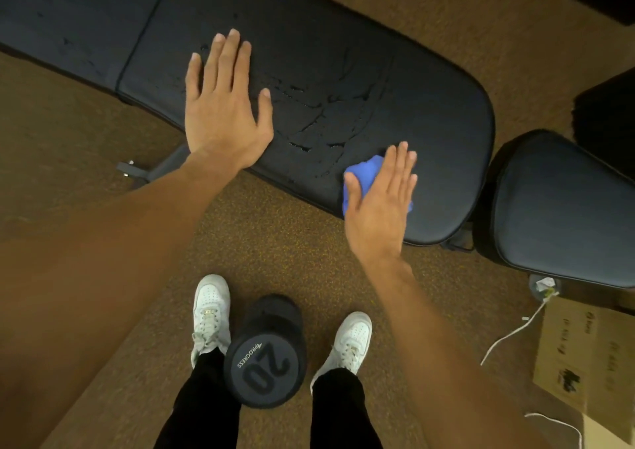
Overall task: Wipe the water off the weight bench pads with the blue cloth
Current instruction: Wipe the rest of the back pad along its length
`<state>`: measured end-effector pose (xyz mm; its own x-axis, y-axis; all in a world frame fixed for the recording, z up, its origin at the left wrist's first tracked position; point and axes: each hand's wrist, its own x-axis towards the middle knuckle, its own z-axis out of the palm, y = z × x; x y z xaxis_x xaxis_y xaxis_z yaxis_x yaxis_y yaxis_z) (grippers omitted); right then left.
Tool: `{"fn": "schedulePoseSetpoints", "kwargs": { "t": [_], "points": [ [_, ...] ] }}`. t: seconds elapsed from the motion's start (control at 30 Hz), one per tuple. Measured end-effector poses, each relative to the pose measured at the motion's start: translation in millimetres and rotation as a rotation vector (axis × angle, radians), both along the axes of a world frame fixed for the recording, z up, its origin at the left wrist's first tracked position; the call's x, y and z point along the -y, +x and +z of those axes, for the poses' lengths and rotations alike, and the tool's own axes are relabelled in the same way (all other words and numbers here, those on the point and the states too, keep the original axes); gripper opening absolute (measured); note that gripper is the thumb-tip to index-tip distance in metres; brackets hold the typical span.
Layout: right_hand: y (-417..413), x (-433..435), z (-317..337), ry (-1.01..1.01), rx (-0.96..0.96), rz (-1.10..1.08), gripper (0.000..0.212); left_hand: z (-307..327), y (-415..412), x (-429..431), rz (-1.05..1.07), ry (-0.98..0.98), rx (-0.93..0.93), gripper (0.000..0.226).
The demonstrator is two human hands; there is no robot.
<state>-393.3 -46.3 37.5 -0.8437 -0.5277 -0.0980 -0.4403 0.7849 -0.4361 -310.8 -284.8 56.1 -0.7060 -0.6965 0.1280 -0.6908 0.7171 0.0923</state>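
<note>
WIPING DOWN: my right hand [378, 204] lies flat with fingers straight, pressing the blue cloth [360, 173] onto the near edge of the middle pad [436, 122], right of centre in the frame. It grips nothing; the cloth is only pinned beneath the palm. My left hand [223, 108], also flat and open, is planted on the same pad, further left. Between the two hands, beads and streaks of water [316, 111] glisten unwiped. I judge the job well short of done: droplets also show on the pad at upper left [68, 22], and I cannot tell whether the pad at the right edge [556, 208] is wet.

The risks, as I read them: the cloth is bunched small under the palm, so a fast stroke could let it slip out, or merely push water over the pad's edge onto the carpet [275, 235]. The left palm sits just beside the wet patch, and a surface that slick could let it skid if I lean on it. A dumbbell [266, 355] stands on end just beside my left shoe [209, 307]; a sideways step along the pads could tip it onto a foot. A white cable [508, 335] trails at lower right, ready to snag.
</note>
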Motion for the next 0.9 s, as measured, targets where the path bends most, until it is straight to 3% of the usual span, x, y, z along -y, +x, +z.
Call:
{"fn": "schedulePoseSetpoints", "kwargs": {
  "t": [0.17,0.23,0.37,0.6,0.73,0.8,0.9],
  "points": [
    [-4,-11,3,0.068,-0.077,0.463,0.082,8,-11,4,0.044,0.022,-0.001,0.072],
    [-17,-28,0,0.104,-0.071,0.421,0.082,11,-19,1,0.082,0.016,-0.005,0.071],
    [-31,-21,5,-0.059,0.064,0.155,0.086,4,-18,-5,0.106,-0.005,-0.024,0.071],
    [-9,-48,-1,-0.059,-0.081,0.251,0.069,3,-18,-5,0.117,-0.033,-0.066,0.067],
    [-24,-24,-3,-0.118,-0.078,0.139,0.059,3,-20,-6,0.132,-0.043,-0.078,0.066],
    [-18,-16,-2,-0.149,-0.050,0.205,0.058,2,-20,-6,0.136,-0.042,-0.081,0.066],
    [-14,-39,-3,-0.164,-0.024,0.512,0.058,3,-20,-6,0.140,-0.037,-0.081,0.065]
  ]
}}
